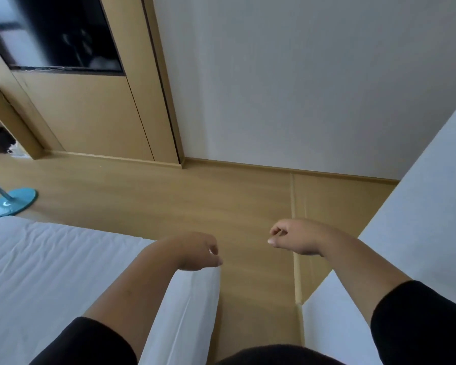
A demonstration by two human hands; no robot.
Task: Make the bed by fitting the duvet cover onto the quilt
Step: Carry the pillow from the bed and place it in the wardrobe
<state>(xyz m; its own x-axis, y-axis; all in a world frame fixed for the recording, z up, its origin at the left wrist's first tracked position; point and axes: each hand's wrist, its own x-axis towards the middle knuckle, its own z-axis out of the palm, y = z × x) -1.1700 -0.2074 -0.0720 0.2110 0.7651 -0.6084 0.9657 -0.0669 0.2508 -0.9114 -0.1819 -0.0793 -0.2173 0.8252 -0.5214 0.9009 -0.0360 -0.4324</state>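
nowhere any writing; left hand (195,250), right hand (295,237) hang empty.

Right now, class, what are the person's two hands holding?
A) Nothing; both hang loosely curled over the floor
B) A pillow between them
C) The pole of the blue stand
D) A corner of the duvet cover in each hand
A: the left hand and the right hand are loosely curled with nothing in them, above the wooden floor beside the white-sheeted bed.
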